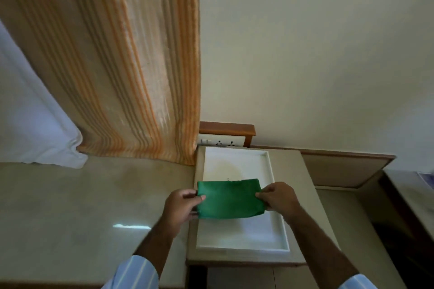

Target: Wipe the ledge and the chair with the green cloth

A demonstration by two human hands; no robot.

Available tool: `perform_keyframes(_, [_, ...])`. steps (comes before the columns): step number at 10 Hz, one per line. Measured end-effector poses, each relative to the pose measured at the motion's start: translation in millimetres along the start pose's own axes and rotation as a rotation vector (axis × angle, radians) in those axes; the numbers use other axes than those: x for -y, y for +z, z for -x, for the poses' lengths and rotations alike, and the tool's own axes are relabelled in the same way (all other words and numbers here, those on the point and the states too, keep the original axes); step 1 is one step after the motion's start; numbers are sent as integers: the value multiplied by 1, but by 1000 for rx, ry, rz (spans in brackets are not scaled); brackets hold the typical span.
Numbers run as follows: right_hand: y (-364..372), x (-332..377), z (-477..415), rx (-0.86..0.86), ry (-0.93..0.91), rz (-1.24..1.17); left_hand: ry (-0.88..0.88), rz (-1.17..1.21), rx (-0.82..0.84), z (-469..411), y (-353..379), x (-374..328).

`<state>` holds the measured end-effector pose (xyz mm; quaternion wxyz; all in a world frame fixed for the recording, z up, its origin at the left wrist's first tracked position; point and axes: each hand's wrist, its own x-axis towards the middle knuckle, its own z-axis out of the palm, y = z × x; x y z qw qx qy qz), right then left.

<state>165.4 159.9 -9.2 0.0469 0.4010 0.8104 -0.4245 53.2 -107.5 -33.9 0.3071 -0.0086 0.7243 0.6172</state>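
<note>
A furnished room in a home or guest house: an orange-striped curtain (pixel 131 63) over white sheer fabric (pixel 35 124) hangs to a polished stone ledge (pixel 82 206); a wood-framed switch and socket panel (pixel 222 142) sits on the plain cream wall (pixel 317 42), above a small table bearing a white tray (pixel 272 166)

A single wide-angle view looks from head height, forward and steeply down, close over both hands (pixel 231 202), which meet at lower centre with forearms rising from the bottom edge. Beyond the hands the wall (pixel 317 54) fills the upper frame; left of them spreads the counter (pixel 82 206), with a curtain (pixel 131 65) above it.
</note>
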Motion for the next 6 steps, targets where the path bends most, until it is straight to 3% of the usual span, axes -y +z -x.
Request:
perform_keyframes(1, [-3, -25, -3, -27, 5, 185, 33, -134, 7, -5, 24, 8])
perform_keyframes(3, [2, -42, -7, -57, 24, 297, 96, -469, -80, -14, 50, 9])
perform_keyframes(4, [2, -39, -8, -59, 2, 360, 148, -783, -97, -16, 51, 6])
perform_keyframes(5, [-7, -28, -15, -107, -124, 438, 309, -1016, -157, -26, 49, -6])
perform_keyframes(6, [-31, -4, -20, -143, -316, 506, 501, -1064, -82, -39, 48, -41])
